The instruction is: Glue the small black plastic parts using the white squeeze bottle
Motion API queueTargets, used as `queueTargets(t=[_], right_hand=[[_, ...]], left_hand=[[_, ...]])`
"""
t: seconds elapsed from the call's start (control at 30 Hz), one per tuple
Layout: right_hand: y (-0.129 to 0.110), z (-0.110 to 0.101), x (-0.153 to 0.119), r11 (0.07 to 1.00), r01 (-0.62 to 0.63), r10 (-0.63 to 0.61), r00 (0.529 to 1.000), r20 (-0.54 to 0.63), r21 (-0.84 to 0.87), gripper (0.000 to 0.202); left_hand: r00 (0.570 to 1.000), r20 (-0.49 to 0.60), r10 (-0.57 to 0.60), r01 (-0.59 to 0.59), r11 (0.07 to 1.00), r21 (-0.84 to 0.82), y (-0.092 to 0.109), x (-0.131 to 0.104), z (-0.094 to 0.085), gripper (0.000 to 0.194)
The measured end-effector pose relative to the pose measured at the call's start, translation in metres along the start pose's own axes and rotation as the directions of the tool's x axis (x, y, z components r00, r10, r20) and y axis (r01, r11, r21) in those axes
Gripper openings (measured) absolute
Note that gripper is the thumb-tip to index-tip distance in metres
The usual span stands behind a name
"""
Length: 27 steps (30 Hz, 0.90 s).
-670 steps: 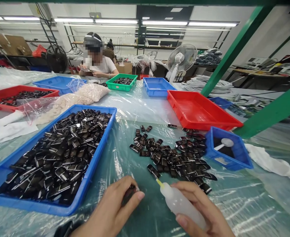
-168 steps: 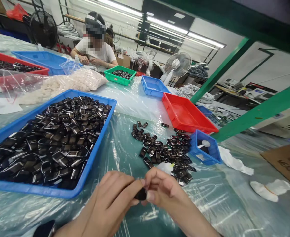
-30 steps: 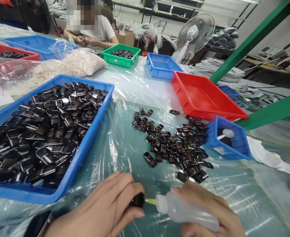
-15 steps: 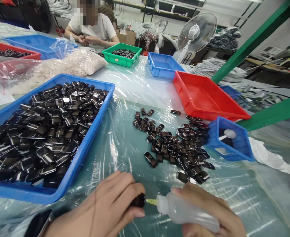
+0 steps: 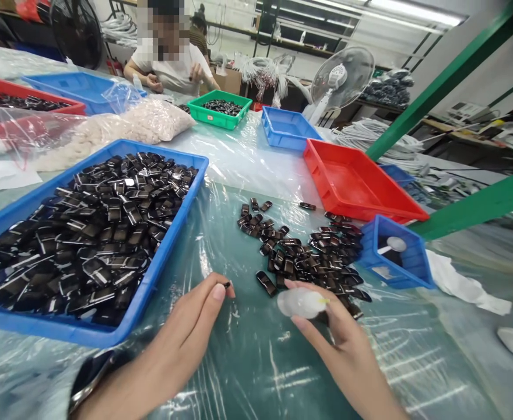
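My left hand [image 5: 190, 326] is closed, with a small glossy black plastic piece [image 5: 227, 285] pinched between thumb and forefinger; only its end shows. To the right, my right hand [image 5: 341, 335] grips a translucent squeeze bottle [image 5: 298, 303] between thumb and fingers. Its thin yellowish nozzle points right, away from my left hand. Just beyond the right hand, a loose heap of glossy black pieces [image 5: 300, 256] lies on the plastic-covered table [image 5: 239, 373]. Left of my left hand stands a large blue tray [image 5: 169, 256] piled with the same kind of pieces.
A red tray [image 5: 357, 184] stands beyond the heap, beside a small blue bin [image 5: 376, 256] holding a white scoop-like item. Farther back are a blue tray [image 5: 289, 129], a green tray [image 5: 215, 116] of dark pieces and a bag of pale bits [image 5: 151, 119]. A person sits across the table.
The bottle's nozzle has left the piece and swung round to point right. Both hands have moved farther forward, and the left hand has turned with the piece still pinched.
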State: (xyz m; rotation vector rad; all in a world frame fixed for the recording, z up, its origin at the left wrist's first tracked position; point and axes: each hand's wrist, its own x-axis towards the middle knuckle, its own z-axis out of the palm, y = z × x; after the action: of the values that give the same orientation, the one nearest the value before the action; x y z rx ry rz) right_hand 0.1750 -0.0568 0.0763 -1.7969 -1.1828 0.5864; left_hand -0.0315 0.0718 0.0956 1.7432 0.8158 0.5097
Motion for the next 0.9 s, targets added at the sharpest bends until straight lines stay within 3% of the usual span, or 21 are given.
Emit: queueTargets(t=[0.1,0.17,0.2,0.27,0.33,0.4,0.57,0.8,0.87,0.9], right_hand=[[0.0,0.007,-0.005,0.989,0.073,-0.098,0.975,-0.2,-0.13,0.042],[-0.003,0.009,-0.013,0.956,0.183,-0.255,0.904,-0.344,-0.228,0.04],[-0.006,0.01,-0.018,0.931,0.248,-0.334,0.874,-0.352,-0.269,0.035],[-0.012,0.017,-0.024,0.856,0.389,-0.473,0.855,-0.213,-0.34,0.029],[-0.018,0.031,-0.024,0.767,0.5,-0.538,0.843,0.022,-0.403,0.032],[-0.025,0.048,-0.017,0.747,0.524,-0.514,0.846,0.145,-0.41,0.032],[-0.033,0.072,0.004,0.825,0.455,-0.436,0.89,0.134,-0.336,0.024],[-0.055,0.047,0.002,0.957,0.285,-0.284,0.958,0.027,-0.061,0.012],[-0.062,0.04,0.001,0.976,0.107,-0.12,0.991,0.058,0.187,0.008],[-0.064,0.037,0.0,0.941,-0.014,-0.023,0.994,0.106,0.339,0.009]], left_hand=[[1.0,-0.02,-0.022,0.021,0.999,-0.029,0.001,-0.002,0.001,0.041],[0.998,-0.03,-0.051,0.05,0.998,-0.033,0.001,-0.003,0.002,0.039],[0.998,-0.032,-0.055,0.054,0.998,-0.029,0.001,-0.004,0.002,0.039],[1.0,-0.022,-0.012,0.012,1.0,-0.003,0.0,-0.004,0.003,0.037],[0.997,0.012,0.072,-0.072,0.997,0.033,-0.001,-0.004,0.004,0.033],[0.986,0.063,0.155,-0.159,0.985,0.064,-0.002,-0.005,0.004,0.029],[0.968,0.109,0.227,-0.238,0.965,0.107,-0.004,-0.006,0.003,0.025],[0.939,0.13,0.318,-0.334,0.934,0.129,-0.006,-0.007,0.001,0.026],[0.919,0.165,0.359,-0.382,0.914,0.14,-0.006,-0.008,0.0,0.026],[0.905,0.188,0.381,-0.41,0.901,0.144,-0.006,-0.009,0.0,0.026]])
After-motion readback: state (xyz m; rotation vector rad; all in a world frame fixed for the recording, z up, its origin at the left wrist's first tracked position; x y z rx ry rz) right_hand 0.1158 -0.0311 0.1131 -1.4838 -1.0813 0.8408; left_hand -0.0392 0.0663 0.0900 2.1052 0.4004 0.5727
